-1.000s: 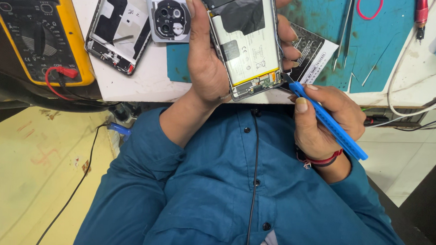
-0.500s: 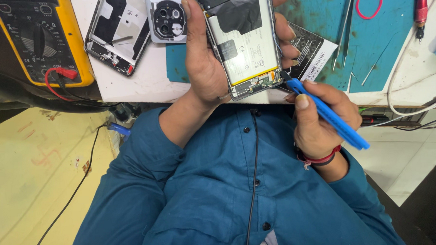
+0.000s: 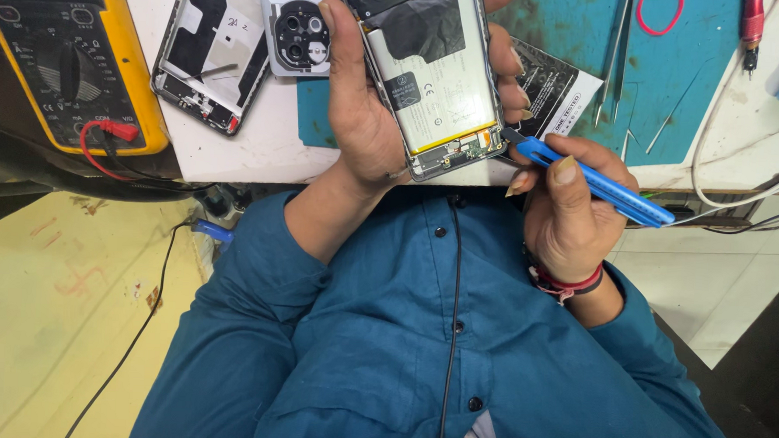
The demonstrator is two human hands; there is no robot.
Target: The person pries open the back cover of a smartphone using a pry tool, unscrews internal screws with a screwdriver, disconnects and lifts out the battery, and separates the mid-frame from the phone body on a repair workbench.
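My left hand grips an opened smartphone with its back cover off, so the white battery and the lower circuit board show. My right hand holds a blue plastic pry tool. The tool's tip touches the lower right corner of the phone, beside the small board at its bottom edge. Both hands hover over the near edge of the workbench, above my teal shirt.
A yellow multimeter with a red lead sits at the left. A phone frame and a back cover with camera rings lie beside it. Tweezers rest on the teal mat, with a black packet and white cables.
The phone has tilted slightly in my left hand. The blue tool's tip has slid up to the phone's lower right corner.
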